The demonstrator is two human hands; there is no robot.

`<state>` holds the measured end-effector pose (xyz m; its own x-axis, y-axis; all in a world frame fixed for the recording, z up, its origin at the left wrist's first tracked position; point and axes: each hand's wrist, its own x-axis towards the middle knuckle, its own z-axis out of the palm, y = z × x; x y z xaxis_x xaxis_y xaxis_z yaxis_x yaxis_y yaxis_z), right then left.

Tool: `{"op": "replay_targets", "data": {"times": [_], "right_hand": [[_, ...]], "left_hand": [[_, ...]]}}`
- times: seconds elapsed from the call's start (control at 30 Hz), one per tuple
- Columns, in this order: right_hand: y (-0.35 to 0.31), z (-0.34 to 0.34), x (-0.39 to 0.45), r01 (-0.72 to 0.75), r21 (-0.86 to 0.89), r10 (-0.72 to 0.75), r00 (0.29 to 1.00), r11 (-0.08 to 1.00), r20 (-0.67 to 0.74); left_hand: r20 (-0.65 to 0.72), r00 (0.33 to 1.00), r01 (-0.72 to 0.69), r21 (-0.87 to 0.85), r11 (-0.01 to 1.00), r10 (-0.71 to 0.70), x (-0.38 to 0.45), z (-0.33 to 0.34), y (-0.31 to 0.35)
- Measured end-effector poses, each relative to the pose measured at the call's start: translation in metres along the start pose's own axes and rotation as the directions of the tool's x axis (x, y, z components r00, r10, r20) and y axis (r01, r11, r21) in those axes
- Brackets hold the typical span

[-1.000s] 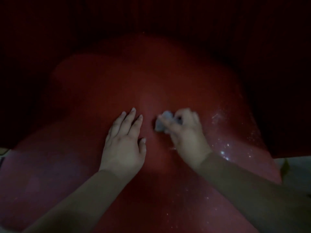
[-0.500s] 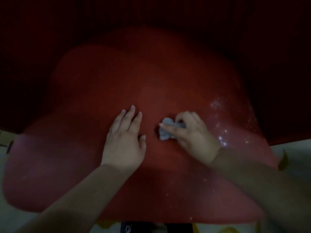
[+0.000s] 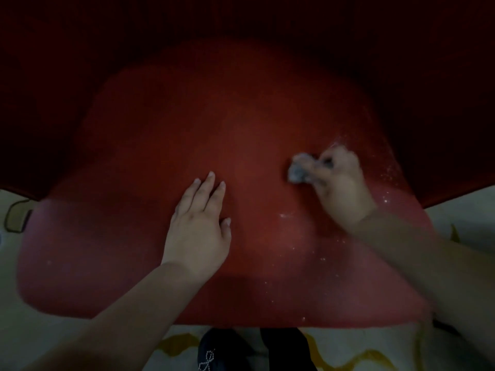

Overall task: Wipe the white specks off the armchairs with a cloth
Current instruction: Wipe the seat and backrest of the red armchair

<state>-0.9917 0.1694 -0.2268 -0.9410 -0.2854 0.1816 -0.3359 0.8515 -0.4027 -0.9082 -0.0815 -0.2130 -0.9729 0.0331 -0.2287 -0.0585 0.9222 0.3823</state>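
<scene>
On the red armchair seat (image 3: 166, 145), the right hand (image 3: 340, 188) clutches a balled cloth (image 3: 297, 171); the left hand (image 3: 198, 226) lies flat, grip open.

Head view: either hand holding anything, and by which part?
The right hand grips a small crumpled grey-white cloth, bunched in its fingers, the wad sticking out leftward. The left hand rests flat on the red armchair seat, holding nothing.

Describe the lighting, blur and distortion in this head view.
Head view: dim overall, the chair back nearly black; the red seat bows outward from wide-angle distortion; the right hand and its cloth are motion-blurred, while the left hand is sharper; white specks glint at right.
</scene>
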Motion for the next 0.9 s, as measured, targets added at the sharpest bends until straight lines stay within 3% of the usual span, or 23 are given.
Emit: {"op": "replay_targets", "data": {"times": [0.1, 0.27, 0.43, 0.6, 0.8, 0.9], "right_hand": [[-0.023, 0.012, -0.008, -0.259, -0.013, 0.258, 0.964, 0.966, -0.059], [-0.054, 0.008, -0.029, -0.314, 0.065, 0.305, 0.945, 0.947, 0.119], [-0.042, -0.016, -0.026, -0.446, 0.323, 0.374, 0.889, 0.835, 0.263], [-0.030, -0.026, -0.050, -0.466, 0.532, 0.457, 0.875, 0.707, 0.158], [-0.004, -0.040, -0.073, -0.403, 0.291, 0.434, 0.900, 0.868, -0.050], [0.006, -0.047, -0.071, -0.409, 0.258, 0.443, 0.892, 0.875, -0.092]], "left_hand": [[-0.005, 1.000, 0.001, 0.000, 1.000, -0.001, -0.008, 0.002, 0.000], [-0.007, 0.999, 0.038, -0.059, 0.998, -0.038, -0.012, -0.010, 0.005], [-0.097, 0.993, 0.042, -0.175, 0.984, -0.060, -0.006, -0.033, 0.016], [-0.116, 0.988, 0.054, -0.382, 0.923, -0.106, 0.012, -0.018, 0.070], [-0.051, 0.964, 0.216, -0.421, 0.881, -0.260, 0.043, 0.015, 0.139], [-0.025, 0.974, 0.203, -0.341, 0.918, -0.225, 0.058, 0.018, 0.150]]}}
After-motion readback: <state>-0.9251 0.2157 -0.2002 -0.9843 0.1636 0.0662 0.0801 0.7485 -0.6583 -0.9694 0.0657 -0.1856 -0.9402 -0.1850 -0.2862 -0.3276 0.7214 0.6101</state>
